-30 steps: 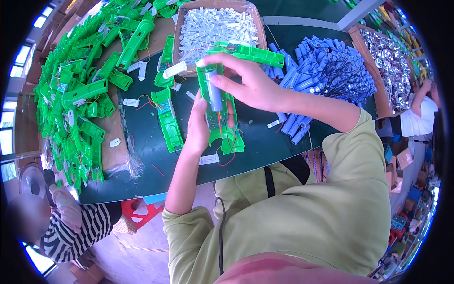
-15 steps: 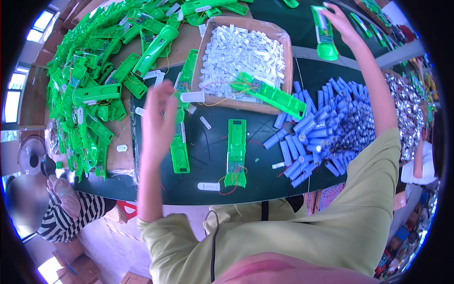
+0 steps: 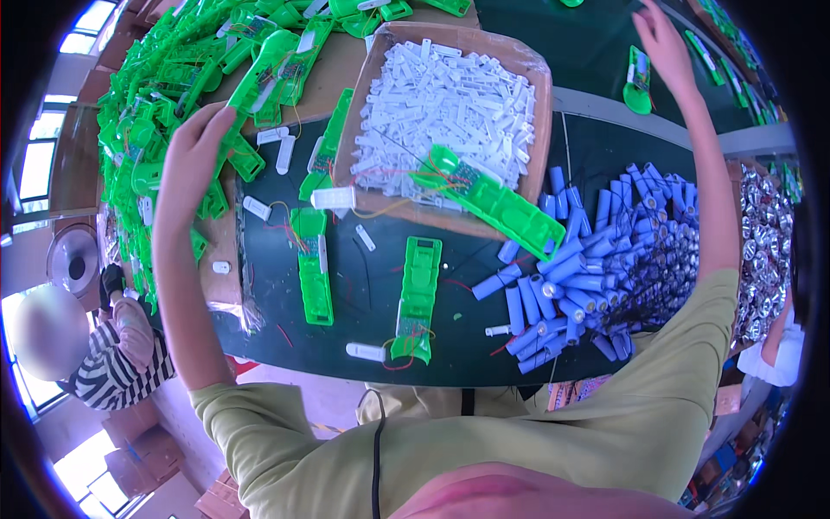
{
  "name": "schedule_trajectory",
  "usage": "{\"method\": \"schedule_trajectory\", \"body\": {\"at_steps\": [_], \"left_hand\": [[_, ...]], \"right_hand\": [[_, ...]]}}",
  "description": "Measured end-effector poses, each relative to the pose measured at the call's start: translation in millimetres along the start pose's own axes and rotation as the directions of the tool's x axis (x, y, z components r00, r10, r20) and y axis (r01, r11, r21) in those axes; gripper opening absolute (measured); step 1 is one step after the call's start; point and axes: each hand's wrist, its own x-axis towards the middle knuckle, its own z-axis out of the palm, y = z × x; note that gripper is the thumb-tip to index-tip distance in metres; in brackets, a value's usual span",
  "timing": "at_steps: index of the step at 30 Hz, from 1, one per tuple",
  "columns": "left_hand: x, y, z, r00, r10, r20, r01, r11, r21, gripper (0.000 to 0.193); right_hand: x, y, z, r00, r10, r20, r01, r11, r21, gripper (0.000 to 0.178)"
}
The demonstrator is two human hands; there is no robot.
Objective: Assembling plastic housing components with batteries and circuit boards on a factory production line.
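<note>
My left hand (image 3: 197, 143) is closed on the end of a long green plastic housing (image 3: 259, 76) at the edge of a heap of similar housings. My right hand (image 3: 666, 43) is stretched out at the far right, holding nothing, with its fingers apart. Just beside it, a green housing with a small circuit board (image 3: 638, 86) lies on the dark surface. Closer to me are two green housings (image 3: 418, 285) (image 3: 313, 272) with wires and small white plastic pieces attached. One more green housing (image 3: 510, 208) leans over the near rim of a cardboard box (image 3: 346, 156).
Many small white plastic parts (image 3: 450, 104) fill the box. Right of it lies a pile of blue cylindrical cells (image 3: 588, 268), with shiny silver parts (image 3: 761, 233) beyond. Green housings (image 3: 138, 147) are heaped at left. A person in striped clothing (image 3: 121, 363) sits at left.
My left hand has moved left and taken hold of a green housing by the heap. My right hand has let go of its green housing, which now lies on the far right surface.
</note>
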Motion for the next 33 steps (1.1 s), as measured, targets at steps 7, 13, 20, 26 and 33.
{"method": "schedule_trajectory", "body": {"at_steps": [7,13,20,26,33], "left_hand": [[-112.7,118.2,-12.3,0.934,0.166,0.317,-0.118,0.979,-0.167,0.053],[-179.9,98.6,-17.2,0.767,0.549,0.331,0.021,0.495,-0.869,0.078],[-238.6,99.5,66.1,0.886,0.447,-0.124,-0.405,0.615,-0.677,0.085],[-248.5,83.9,47.3,0.883,0.466,-0.060,-0.323,0.510,-0.797,0.088],[-238.7,72.3,50.0,0.922,0.253,-0.292,-0.386,0.637,-0.668,0.054]], "right_hand": [[-70.4,-307.5,-38.4,0.696,-0.681,-0.228,0.696,0.562,0.448,0.043],[-127.0,-350.6,-79.0,0.813,-0.569,0.128,0.197,0.474,0.858,0.035],[-196.6,-398.9,-94.8,0.823,-0.468,0.323,-0.272,0.175,0.946,0.040],[-259.4,-402.8,-79.3,0.617,-0.593,0.518,-0.646,-0.006,0.763,0.028],[-251.1,-380.4,-126.3,0.830,-0.269,0.488,-0.520,-0.062,0.852,0.031]]}}
